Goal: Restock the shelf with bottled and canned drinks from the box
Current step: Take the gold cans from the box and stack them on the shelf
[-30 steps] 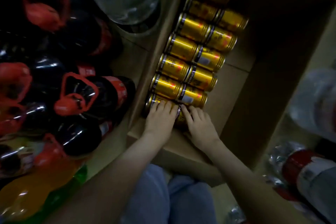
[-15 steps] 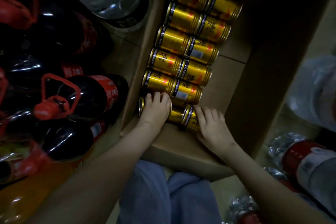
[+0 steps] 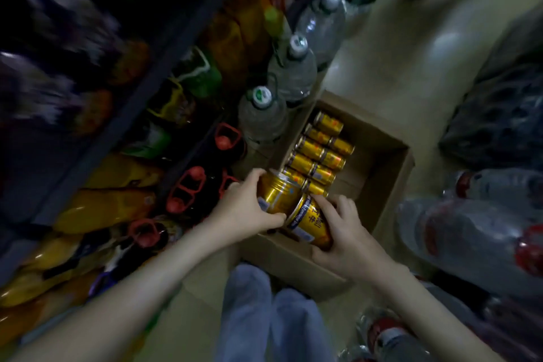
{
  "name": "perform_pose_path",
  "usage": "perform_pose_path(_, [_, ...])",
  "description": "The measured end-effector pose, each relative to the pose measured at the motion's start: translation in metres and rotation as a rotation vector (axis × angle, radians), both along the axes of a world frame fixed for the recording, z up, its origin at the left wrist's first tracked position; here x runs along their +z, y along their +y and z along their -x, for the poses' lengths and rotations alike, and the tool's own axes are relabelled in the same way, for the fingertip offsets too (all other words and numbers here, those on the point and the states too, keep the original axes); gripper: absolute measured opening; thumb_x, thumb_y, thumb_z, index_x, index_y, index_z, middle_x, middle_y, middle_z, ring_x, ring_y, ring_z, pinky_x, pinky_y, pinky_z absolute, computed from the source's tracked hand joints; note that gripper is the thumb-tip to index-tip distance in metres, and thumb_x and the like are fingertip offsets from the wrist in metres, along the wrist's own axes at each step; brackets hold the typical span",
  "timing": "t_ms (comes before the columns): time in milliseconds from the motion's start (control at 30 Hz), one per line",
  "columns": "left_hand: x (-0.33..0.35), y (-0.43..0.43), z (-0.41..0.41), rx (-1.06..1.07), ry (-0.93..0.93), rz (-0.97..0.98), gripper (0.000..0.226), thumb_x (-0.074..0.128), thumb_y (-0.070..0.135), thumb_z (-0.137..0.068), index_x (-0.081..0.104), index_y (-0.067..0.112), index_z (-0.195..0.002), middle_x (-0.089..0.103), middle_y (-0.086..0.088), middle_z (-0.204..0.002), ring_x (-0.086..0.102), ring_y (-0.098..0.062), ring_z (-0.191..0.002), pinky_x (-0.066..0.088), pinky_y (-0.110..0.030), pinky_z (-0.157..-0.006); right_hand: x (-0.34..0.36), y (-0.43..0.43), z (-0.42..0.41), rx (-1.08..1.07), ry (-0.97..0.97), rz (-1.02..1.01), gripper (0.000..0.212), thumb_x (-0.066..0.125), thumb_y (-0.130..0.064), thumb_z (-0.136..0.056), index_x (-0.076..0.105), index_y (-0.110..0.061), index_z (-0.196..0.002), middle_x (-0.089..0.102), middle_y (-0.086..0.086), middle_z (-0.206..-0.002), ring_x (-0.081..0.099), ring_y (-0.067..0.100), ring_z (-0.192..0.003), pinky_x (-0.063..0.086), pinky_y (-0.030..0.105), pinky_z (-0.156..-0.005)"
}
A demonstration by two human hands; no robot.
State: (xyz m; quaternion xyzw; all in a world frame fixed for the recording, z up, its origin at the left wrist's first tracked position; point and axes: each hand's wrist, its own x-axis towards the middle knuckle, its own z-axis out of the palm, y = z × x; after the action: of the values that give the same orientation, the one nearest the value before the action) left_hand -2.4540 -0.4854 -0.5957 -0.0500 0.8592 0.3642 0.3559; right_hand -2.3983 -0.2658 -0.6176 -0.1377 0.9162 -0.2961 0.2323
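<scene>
Gripped one gold can (image 3: 277,194) in left hand (image 3: 241,211), with fingers (image 3: 255,174) curled round its body; clamped second can (image 3: 311,222) in right hand (image 3: 352,241) the same way. Held both seemingly touching, over near edge of box (image 3: 390,185), at 6 o'clock from remaining cans (image 3: 320,156) lying in rows. Noted shelf (image 3: 138,91) at 9 o'clock, crowded. Judged a slip possible on smooth metal, or a knock against water bottles (image 3: 261,117) standing at 11 o'clock of the box.
</scene>
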Motion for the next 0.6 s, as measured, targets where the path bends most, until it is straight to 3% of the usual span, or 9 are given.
perform_pose_path(100, [0.091,-0.036,-0.006,0.077,0.055,-0.077,0.07,0.082,0.033,-0.067,0.039,0.035,-0.123,0.057,0.019,-0.092,0.055,0.006,-0.077,0.039,-0.004,-0.061,0.089,-0.022,0.017,0.11,0.007,0.068,0.091,0.065,-0.044,-0.072,0.018,-0.024,-0.147,0.02,-0.009,-0.127,0.025,0.003,-0.116,0.042,0.02,-0.094])
perform_pose_path(233, [0.202,-0.084,-0.039,0.249,0.103,-0.182,0.081,0.082,0.043,-0.058,0.041,0.035,-0.127,0.06,0.011,-0.111,0.061,-0.006,-0.095,0.053,-0.028,-0.084,0.201,-0.06,0.032,0.29,0.06,0.125,0.09,0.071,-0.038,-0.074,0.015,-0.034,-0.145,0.021,-0.012,-0.125,0.042,0.006,-0.109,0.05,0.019,-0.084])
perform_pose_path(400, [0.325,-0.145,-0.093,0.537,0.255,-0.298,0.074,0.08,0.049,-0.046,0.049,0.037,-0.112,0.065,0.007,-0.105,0.067,-0.012,-0.094,0.056,-0.039,-0.086,0.329,-0.125,0.038,0.422,0.122,0.379,0.075,0.074,-0.032,-0.066,0.028,-0.048,-0.123,0.036,-0.017,-0.12,0.046,0.0,-0.109,0.046,0.018,-0.085])
perform_pose_path(533, [0.41,-0.184,-0.144,0.742,0.444,-0.408,0.067,0.083,0.034,-0.048,0.052,0.032,-0.107,0.067,0.005,-0.094,0.068,-0.009,-0.081,0.056,-0.029,-0.067,0.423,-0.18,0.029,0.507,0.159,0.589,0.063,0.077,-0.036,-0.063,0.042,-0.032,-0.115,0.047,-0.006,-0.116,0.052,0.009,-0.106,0.045,0.017,-0.081])
perform_pose_path(600, [0.448,-0.2,-0.17,0.822,0.544,-0.433,0.068,0.083,0.032,-0.046,0.054,0.027,-0.107,0.068,0.006,-0.091,0.067,-0.007,-0.078,0.054,-0.026,-0.065,0.467,-0.208,0.02,0.564,0.119,0.677,0.061,0.08,-0.033,-0.063,0.045,-0.029,-0.113,0.05,-0.001,-0.114,0.056,0.01,-0.104,0.048,0.018,-0.078])
